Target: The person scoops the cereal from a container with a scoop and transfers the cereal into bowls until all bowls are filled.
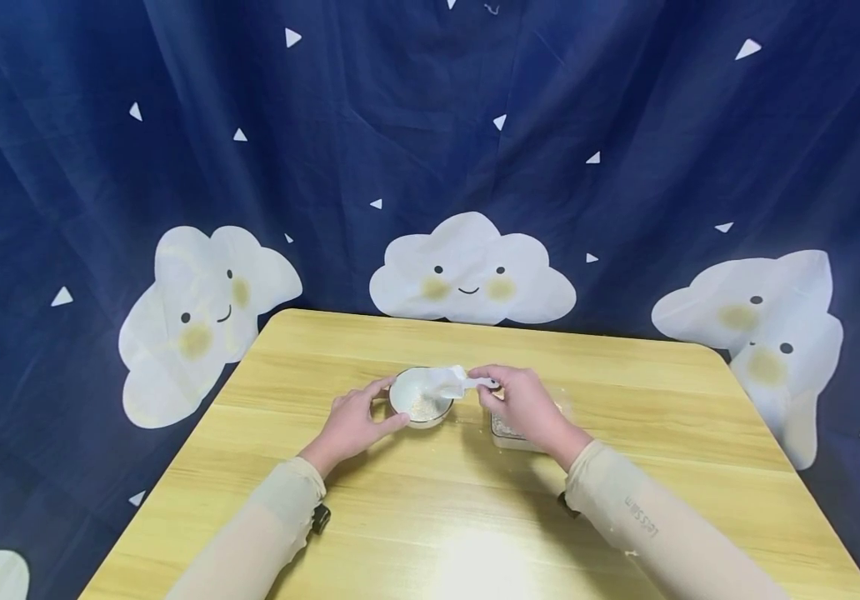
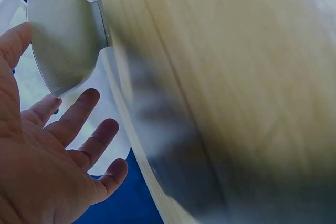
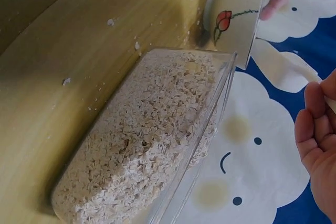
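Note:
A small white bowl [image 1: 421, 400] with a red flower on its side [image 3: 237, 17] stands on the wooden table [image 1: 415, 517] and has some oat flakes in it. My left hand [image 1: 358, 418] holds the bowl between thumb and fingers; in the left wrist view the palm [image 2: 37, 156] lies beside the bowl [image 2: 63, 40]. My right hand [image 1: 522, 404] pinches a white plastic spoon [image 1: 451, 383], whose scoop hangs over the bowl's right rim. Under that hand sits a clear rectangular container [image 3: 136, 145] full of oat flakes, partly hidden in the head view [image 1: 507, 433].
Loose oat flakes [image 3: 110, 22] lie scattered on the table near the container. A dark blue curtain with white clouds [image 1: 471, 271] hangs behind the table. The table's rounded far corners and side edges are in view.

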A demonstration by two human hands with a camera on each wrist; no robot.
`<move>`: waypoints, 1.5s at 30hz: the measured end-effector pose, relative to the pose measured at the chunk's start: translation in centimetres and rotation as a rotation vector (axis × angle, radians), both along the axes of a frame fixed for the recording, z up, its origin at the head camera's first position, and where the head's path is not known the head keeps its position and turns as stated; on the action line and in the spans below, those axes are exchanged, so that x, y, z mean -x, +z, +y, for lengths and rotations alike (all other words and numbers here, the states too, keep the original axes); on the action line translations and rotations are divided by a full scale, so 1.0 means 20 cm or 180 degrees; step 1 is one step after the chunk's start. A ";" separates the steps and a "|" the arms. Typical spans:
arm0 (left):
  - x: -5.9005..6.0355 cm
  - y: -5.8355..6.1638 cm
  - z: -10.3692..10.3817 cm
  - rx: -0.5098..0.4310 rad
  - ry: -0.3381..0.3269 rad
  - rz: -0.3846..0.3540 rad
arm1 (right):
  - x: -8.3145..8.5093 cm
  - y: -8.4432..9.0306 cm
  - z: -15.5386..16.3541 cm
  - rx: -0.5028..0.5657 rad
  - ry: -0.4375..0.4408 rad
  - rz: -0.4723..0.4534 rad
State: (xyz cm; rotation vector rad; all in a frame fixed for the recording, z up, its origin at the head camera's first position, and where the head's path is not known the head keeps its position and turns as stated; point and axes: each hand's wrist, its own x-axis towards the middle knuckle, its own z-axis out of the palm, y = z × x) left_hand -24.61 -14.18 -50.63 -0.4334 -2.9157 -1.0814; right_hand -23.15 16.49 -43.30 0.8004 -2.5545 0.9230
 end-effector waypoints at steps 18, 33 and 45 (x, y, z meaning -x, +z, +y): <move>0.00 0.00 0.00 0.0015 -0.0002 0.0006 | -0.01 -0.08 -0.02 -0.1268 0.0495 0.1997; 0.00 -0.01 -0.01 0.0009 0.0005 -0.0064 | 0.00 -0.09 0.00 -0.1253 0.0507 0.1554; 0.01 -0.02 -0.01 -0.0013 -0.0015 -0.0028 | 0.02 -0.04 0.06 0.1019 -0.0283 -0.1746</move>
